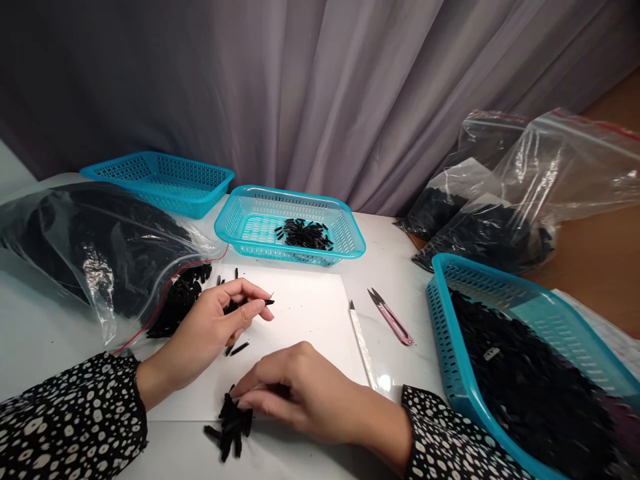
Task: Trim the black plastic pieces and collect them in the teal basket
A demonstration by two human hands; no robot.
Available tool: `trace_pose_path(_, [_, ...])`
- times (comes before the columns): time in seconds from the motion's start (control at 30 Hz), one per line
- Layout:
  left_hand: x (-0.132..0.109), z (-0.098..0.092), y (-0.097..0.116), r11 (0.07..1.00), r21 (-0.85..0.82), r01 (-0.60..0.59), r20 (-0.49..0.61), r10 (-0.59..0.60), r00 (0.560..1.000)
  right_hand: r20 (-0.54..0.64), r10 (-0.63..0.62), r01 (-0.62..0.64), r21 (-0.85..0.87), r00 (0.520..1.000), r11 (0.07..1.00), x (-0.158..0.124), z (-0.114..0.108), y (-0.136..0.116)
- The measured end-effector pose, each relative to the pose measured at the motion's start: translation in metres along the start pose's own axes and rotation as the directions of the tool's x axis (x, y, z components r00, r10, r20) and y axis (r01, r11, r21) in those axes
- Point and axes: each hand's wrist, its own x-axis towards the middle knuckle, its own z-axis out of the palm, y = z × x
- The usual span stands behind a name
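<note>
My left hand [210,330] is over the white sheet [320,313], its thumb and fingers pinching a small black strip [269,302]. More black strips show beneath its fingers. Lower down, my right hand [315,393] has its thumb and index fingertips closed at the edge of a small pile of black strips [233,427]. That pile lies across the near edge of the sheet; which pieces the fingertips grip is partly hidden. A few loose strips [240,349] rest between the two hands.
Left, a large plastic bag [95,247] spills black strips. Behind are an empty blue basket [160,193] and one holding some strips [295,257]. Right of the sheet lie a white pen-like tool [361,340] and pink thread snips [393,320], then a full blue basket [445,347] and zip bags [500,227].
</note>
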Motion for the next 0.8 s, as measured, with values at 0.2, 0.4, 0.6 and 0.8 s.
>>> trace_pose_path(0.2, [-0.003, 0.001, 0.000, 0.999, -0.035, 0.005, 0.040, -0.003, 0.999, -0.539, 0.154, -0.109, 0.114, 0.828, 0.988, 0.006, -0.010, 0.007])
trace_pose_path(0.4, [-0.004, 0.002, -0.004, 0.996, 0.079, -0.039, 0.078, 0.033, 0.996, -0.511, 0.245, -0.113, 0.275, 0.824, 0.955, 0.009, -0.015, 0.012])
trace_pose_path(0.6, [-0.005, 0.002, -0.003, 0.988, 0.144, -0.054, 0.104, 0.039, 0.994, -0.518, 0.240, -0.093, 0.294, 0.821, 0.951, 0.009, -0.017, 0.011])
trace_pose_path(0.8, [-0.004, 0.003, 0.001, 0.999, -0.013, 0.047, 0.066, -0.046, 0.997, -0.547, 0.257, -0.078, 0.329, 0.797, 0.941, 0.010, -0.019, 0.012])
